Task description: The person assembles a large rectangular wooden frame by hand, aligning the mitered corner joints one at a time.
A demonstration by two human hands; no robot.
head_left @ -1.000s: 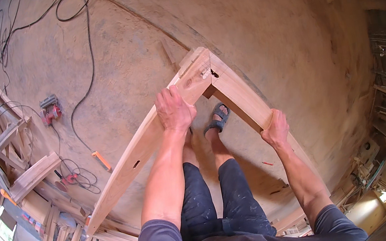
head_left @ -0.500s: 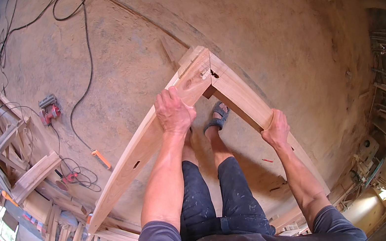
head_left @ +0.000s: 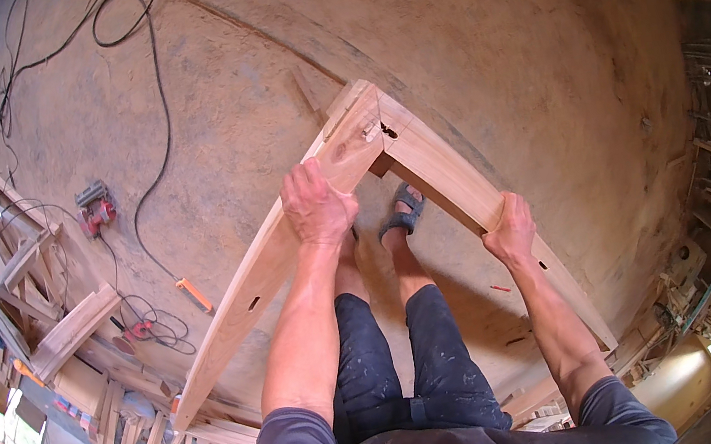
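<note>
Two long planed boards meet in a mitred corner in front of me and form a wooden frame [head_left: 273,253]. My left hand [head_left: 317,205] is closed over the left board, a little below the corner. Around the right board [head_left: 438,160] my right hand [head_left: 510,228] is wrapped, about midway along it. Dark holes and a rough knot mark the wood at the joint [head_left: 380,129]. Each board also has a small slot cut farther down. My fingertips under both boards are hidden.
A red power tool [head_left: 95,208] lies on the dusty floor at left. Near it are an orange-handled tool [head_left: 195,296] and a black cable [head_left: 163,113]. Stacked timber [head_left: 21,263] lines the left side. A small red stick [head_left: 500,289] lies by my feet, under the frame.
The frame and both hands stay almost where they were, the corner shifting slightly left and up. The surroundings shift a little as my head moves. Both grips are unchanged.
</note>
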